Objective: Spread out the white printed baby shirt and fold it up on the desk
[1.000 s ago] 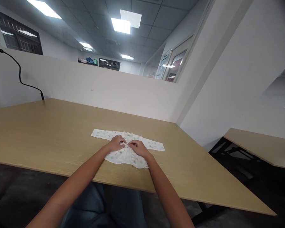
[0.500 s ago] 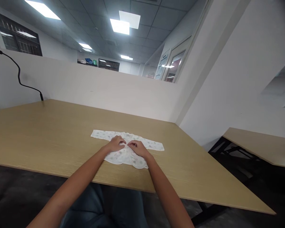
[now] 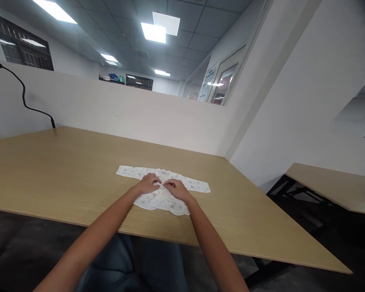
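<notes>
A small white baby shirt with a faint print lies spread on the table, its sleeves stretched out to both sides and its collar away from me. Two rounded flaps form its lower front edge. My left hand rests on the left of the front, fingertips pinched on the cloth near the centre line. From the right, my right hand pinches the cloth close beside it. Only a small gap parts the fingertips. Whether a fastener sits between them is too small to tell.
The wooden table has its near edge just in front of my lap. A black gooseneck holder stands at the far left. Behind the table runs a white partition. Another table stands to the right.
</notes>
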